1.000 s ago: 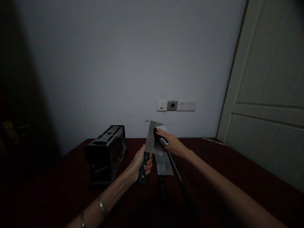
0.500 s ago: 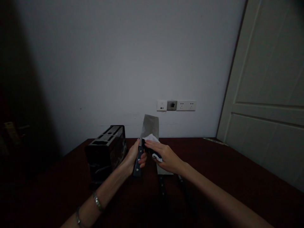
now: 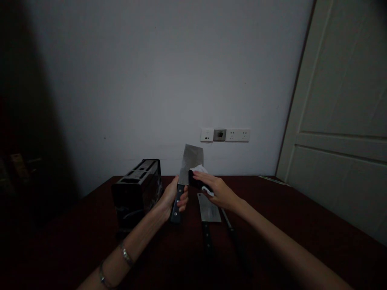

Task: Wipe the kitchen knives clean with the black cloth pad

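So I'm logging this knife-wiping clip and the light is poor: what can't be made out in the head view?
- Cleaver: its lower blade face is hidden behind the cloth and right hand.
- Cleaver handle: mostly wrapped by the left hand.
- Second knife on the table: its handle fades into shadow.
- Thin rod beside it: its near end is lost in darkness.
- Knife block: slot contents are too dark to tell.

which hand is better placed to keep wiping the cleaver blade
Right. The right hand already holds the cloth pressed against the upright cleaver blade, while the left hand is wrapped around the handle, steadying it.
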The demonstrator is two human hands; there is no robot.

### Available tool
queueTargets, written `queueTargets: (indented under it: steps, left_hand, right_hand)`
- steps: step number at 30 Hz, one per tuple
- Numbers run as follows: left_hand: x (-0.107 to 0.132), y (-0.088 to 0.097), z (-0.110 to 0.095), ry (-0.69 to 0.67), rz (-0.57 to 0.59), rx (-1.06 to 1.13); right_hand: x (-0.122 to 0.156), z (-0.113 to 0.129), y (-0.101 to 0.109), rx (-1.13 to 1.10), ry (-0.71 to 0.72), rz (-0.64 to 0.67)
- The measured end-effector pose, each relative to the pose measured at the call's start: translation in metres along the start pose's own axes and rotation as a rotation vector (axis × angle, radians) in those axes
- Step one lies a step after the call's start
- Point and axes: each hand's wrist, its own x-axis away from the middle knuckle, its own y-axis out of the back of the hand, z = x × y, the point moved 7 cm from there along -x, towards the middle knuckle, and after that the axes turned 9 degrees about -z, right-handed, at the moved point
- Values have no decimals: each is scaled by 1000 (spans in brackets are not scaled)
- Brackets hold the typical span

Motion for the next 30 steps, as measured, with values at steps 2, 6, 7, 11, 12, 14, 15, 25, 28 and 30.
queueTargets:
  steps: [2, 6, 7, 11, 12, 14, 15, 25, 28, 30]
  left_hand:
    - [0, -1, 2, 14, 14, 4]
    - [0, -4, 7, 38, 2, 3]
    - [1, -6, 9, 39, 3, 0]
    - [1, -9, 14, 33, -10, -29]
    - [0, -8, 16, 35, -19, -40]
    - [-3, -5, 18, 28, -32, -60]
    - [-5, -3, 18, 21, -33, -72]
    - [-19, 15, 10, -103, 9, -203]
    - [-17, 14, 11, -88, 56, -220]
    - [-13, 11, 11, -69, 96, -251]
  right_hand:
    - [-2, -10, 5, 14, -16, -15]
    - [-7, -31, 13, 50, -42, -33]
    - [-9, -36, 15, 65, -51, -42]
    - [-16, -59, 22, 123, -118, -90]
    - [-17, -64, 23, 129, -140, -101]
    - [-18, -72, 25, 122, -190, -135]
    - [-17, -75, 28, 116, -226, -173]
    - [51, -108, 53, -216, -926, -996]
    - [65, -109, 43, -528, -1027, -1186]
    - [69, -107, 35, -698, -1079, -1226]
